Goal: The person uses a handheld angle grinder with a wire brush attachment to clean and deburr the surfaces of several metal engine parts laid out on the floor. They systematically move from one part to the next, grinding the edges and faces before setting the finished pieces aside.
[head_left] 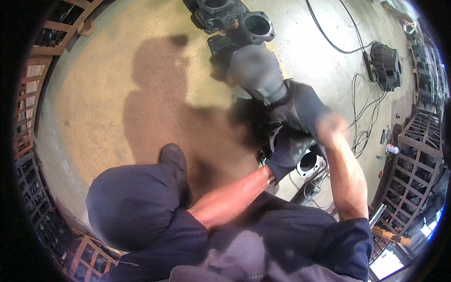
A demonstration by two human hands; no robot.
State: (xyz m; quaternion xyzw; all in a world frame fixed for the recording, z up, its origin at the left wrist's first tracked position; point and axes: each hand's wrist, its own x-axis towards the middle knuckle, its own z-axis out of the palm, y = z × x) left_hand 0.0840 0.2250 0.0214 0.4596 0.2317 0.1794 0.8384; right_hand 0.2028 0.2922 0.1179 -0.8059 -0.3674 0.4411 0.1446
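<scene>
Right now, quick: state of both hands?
Left hand: gloved, low beside the pale round flange; open or closed can't be told.
Right hand: gloved, at the blurred grey object; its grip can't be told.

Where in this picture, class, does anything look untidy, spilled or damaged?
Black cables lie in loose loops across the grey floor at right, rather than neatly coiled, which looks untidy. No spill is evident.
</scene>
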